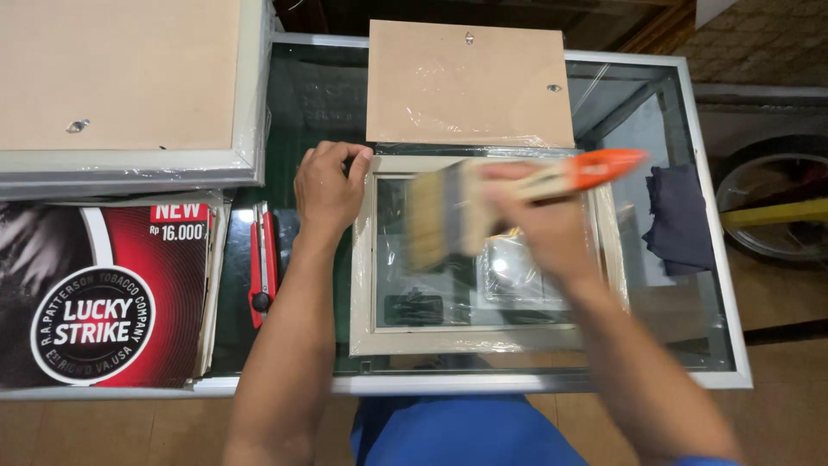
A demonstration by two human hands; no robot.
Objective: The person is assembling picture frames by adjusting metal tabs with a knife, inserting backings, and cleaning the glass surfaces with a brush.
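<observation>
Frame (483,341): cream, plastic-wrapped, lying flat with its glass pane up on the glass-topped counter (716,362), directly in front of you.

Brush (517,194): wide, pale bristles, orange-tipped handle; your right hand (543,229) is closed around the handle, with the bristles over the frame's upper left. It is motion-blurred, so you cannot tell whether the bristles touch the pane.

Left hand (330,185): fingers curled over the frame's top-left corner, pinning it.

Board (470,82): brown backing panel just beyond the frame, with two small hangers.

Knife (263,267): red utility knife, left of your forearm, near but apart.

Box (103,293): red and black carton, far left, under a larger frame back (121,78).

Cloth (681,216): dark, seen through the counter glass, right.

Risks, as judged: a hard sweep could shove the frame if your left grip slackens; loose wrap may snag bristles; your left elbow could knock the knife.
</observation>
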